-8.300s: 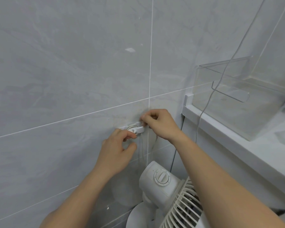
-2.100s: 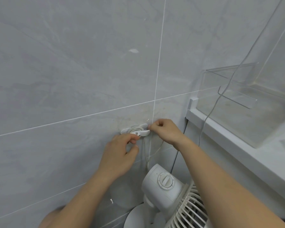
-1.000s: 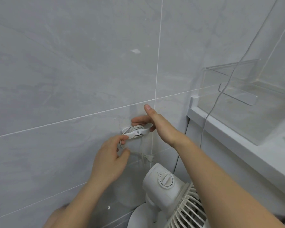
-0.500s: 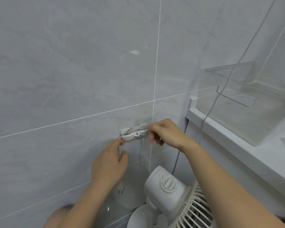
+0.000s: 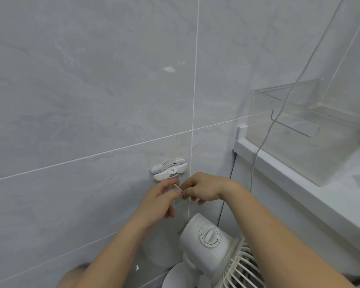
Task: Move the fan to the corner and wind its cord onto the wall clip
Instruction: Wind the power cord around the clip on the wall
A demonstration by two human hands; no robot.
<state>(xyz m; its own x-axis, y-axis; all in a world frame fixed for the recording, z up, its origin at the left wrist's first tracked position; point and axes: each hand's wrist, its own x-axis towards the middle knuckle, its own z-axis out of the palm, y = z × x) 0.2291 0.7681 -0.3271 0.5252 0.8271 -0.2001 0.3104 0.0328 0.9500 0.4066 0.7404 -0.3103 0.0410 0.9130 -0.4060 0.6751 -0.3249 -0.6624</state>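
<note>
Fingers of the left hand (image 5: pixel 161 197) pinch a short stretch of white cord (image 5: pixel 177 187) just below the wall clip (image 5: pixel 169 170), which already carries several coils. Right of that, the right hand (image 5: pixel 204 189) curls narrowly around the cord's end. Below the clip stands the fan (image 5: pixel 208 244), beside the white ledge (image 5: pixel 299 183).

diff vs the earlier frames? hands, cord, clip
Both hands dropped from the wall clip to just below it. The left hand and right hand now pinch a short stretch of cord between them; more turns sit wound on the clip than at the start. The fan stayed put by the wall, as did the clear bin.
</note>
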